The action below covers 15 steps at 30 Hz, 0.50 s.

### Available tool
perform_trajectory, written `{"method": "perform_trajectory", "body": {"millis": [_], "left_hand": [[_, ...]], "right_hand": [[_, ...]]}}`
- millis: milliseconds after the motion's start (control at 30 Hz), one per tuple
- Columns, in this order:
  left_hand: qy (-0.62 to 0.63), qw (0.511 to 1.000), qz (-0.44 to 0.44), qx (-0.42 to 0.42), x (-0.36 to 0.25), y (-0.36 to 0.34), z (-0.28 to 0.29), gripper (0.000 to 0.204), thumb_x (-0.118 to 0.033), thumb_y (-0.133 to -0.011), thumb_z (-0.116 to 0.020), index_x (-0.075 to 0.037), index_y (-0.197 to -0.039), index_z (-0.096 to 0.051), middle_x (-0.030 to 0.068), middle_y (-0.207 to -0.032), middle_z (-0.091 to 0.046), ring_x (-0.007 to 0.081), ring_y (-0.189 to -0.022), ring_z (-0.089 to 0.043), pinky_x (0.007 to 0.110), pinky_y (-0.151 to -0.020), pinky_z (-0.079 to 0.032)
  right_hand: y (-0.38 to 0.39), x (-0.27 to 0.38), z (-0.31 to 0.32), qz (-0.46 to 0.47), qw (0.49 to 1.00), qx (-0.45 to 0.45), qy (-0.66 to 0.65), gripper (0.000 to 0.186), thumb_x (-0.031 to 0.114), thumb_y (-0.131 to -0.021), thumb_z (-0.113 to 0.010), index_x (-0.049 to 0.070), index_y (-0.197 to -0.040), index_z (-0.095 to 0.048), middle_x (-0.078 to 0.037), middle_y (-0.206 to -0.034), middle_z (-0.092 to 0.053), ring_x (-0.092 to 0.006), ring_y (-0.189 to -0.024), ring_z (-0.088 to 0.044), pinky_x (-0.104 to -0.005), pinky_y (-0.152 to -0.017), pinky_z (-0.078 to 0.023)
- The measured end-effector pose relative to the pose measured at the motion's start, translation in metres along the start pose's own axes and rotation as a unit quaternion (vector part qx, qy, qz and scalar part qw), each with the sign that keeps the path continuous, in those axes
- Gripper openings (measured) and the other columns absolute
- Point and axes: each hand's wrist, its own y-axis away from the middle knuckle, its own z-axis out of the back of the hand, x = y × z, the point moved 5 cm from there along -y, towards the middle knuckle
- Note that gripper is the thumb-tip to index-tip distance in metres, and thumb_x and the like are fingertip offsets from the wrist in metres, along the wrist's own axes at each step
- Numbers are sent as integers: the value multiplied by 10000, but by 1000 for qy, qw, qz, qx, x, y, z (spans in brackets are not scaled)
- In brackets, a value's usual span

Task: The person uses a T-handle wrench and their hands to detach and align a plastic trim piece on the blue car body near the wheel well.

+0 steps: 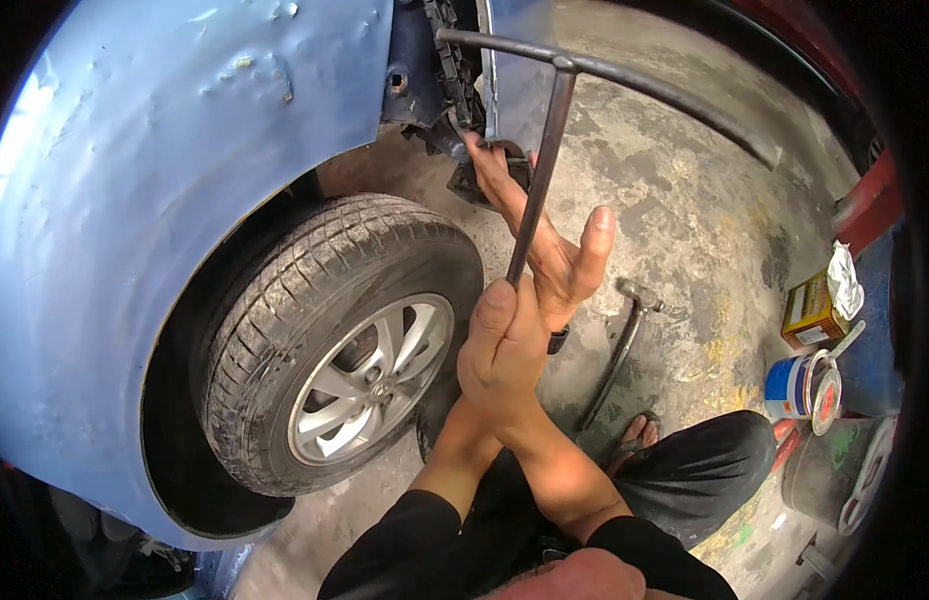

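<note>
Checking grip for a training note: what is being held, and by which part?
The right hand grips the T-shaped metal bar at its stem's lower end; the left hand lies open behind it.

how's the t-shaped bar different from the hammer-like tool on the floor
The T-shaped bar stands upright, gripped in the right hand; the hammer-like tool lies untouched on the concrete floor. The T-shaped bar carries a long crosspiece; the hammer-like tool ends in a small stubby head. Both are dark metal with slim shafts.
</note>
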Motion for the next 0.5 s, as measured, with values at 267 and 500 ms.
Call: {"method": "perform_trajectory", "body": {"millis": [267,500], "left_hand": [[21,998,-31,-41,-8,-8,8,1086,-360,-877,-669,28,-1573,69,313,-1605,96,494,-1478,-64,632,-1151,-259],[-1,999,-32,-2,-8,-4,4,1083,-329,-867,-664,0,-1577,85,265,-1624,93,469,-1494,-49,627,-1167,-238]], "right_hand": [[1,-7,-19,-5,997,59,39,313,263,-1074,-448,8,-902,-500,-184,-613,-529,-352,-558,-546,-433,-512,-415],[-4,-15,-27,6,993,32,118,396,302,-1094,-395,20,-843,-515,-46,-631,-478,-147,-569,-473,-312,-530,-381]]}}
